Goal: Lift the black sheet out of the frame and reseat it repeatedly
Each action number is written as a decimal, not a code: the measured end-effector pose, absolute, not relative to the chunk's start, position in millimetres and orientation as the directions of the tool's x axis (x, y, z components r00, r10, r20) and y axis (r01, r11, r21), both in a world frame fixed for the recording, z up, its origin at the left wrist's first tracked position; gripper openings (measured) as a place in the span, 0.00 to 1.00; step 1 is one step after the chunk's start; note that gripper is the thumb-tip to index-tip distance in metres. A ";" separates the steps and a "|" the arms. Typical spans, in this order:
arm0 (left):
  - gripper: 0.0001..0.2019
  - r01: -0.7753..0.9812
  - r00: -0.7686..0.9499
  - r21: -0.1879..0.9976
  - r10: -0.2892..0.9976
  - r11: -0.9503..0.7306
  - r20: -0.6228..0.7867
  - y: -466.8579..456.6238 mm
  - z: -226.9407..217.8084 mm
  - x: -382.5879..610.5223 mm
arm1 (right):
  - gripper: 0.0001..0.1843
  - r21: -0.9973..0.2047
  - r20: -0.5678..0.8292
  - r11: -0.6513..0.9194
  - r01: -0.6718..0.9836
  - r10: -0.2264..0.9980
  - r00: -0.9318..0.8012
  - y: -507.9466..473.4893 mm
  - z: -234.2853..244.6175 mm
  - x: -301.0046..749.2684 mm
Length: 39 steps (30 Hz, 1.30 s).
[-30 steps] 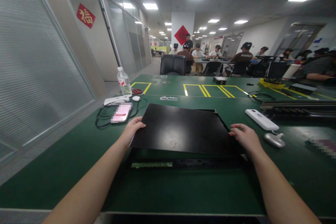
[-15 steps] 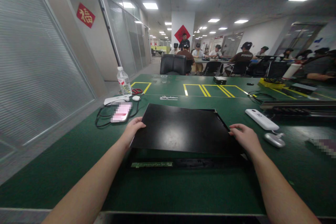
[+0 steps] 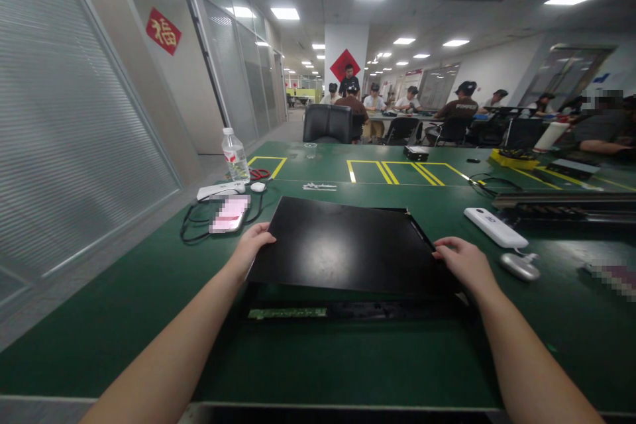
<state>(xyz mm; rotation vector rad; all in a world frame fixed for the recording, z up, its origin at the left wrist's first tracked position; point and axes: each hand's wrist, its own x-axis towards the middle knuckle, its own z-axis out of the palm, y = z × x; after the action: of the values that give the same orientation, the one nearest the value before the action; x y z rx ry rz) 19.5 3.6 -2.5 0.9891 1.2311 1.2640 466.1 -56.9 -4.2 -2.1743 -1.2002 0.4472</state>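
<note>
A flat, glossy black panel (image 3: pixel 342 245), which looks like a display screen, lies tilted over a thin black frame (image 3: pixel 387 311). Along the frame's near side runs a green circuit board strip (image 3: pixel 288 313). My left hand (image 3: pixel 252 248) grips the panel's left edge, thumb on top and fingers underneath. At the right edge my right hand (image 3: pixel 460 262) pinches with thumb and fingertips; panel and frame edges meet closely there. The panel's near edge sits apart from the frame's near side, leaving a dark gap. What lies beneath the panel is hidden.
Left on the green table (image 3: pixel 124 318) are a phone (image 3: pixel 229 214), cables, a water bottle (image 3: pixel 234 156) and red-handled scissors (image 3: pixel 259 174). A white power bank (image 3: pixel 495 227) and a silver mouse-shaped device (image 3: pixel 519 265) lie right. Several people sit at tables behind.
Almost nothing differs. The panel's right side sits very slightly lower, and both hands keep their places at its edges.
</note>
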 end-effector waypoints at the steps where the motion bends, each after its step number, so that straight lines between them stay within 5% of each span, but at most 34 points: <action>1: 0.21 -0.141 -0.092 0.986 0.990 0.094 -0.108 3.8 -2.9 19.5 | 0.17 -0.647 -0.002 -0.405 0.646 0.848 0.530 -56.7 -4.1 466.4; 29: 0.26 -0.299 -0.074 0.948 0.988 0.108 -0.136 8.6 -6.5 19.0 | 0.15 -0.626 0.016 -0.380 0.681 0.867 0.498 -55.5 -7.6 470.8; 39: 0.23 -0.175 -0.137 0.981 0.985 0.083 -0.108 6.0 -2.2 20.6 | 0.14 -0.629 0.048 -0.358 0.690 0.868 0.494 -56.8 -7.6 470.5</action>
<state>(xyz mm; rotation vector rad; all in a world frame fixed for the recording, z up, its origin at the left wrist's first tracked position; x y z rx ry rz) 20.6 6.0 -2.2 0.9403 1.2303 1.3176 470.5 -56.8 -7.6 -2.1513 -1.2754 0.3932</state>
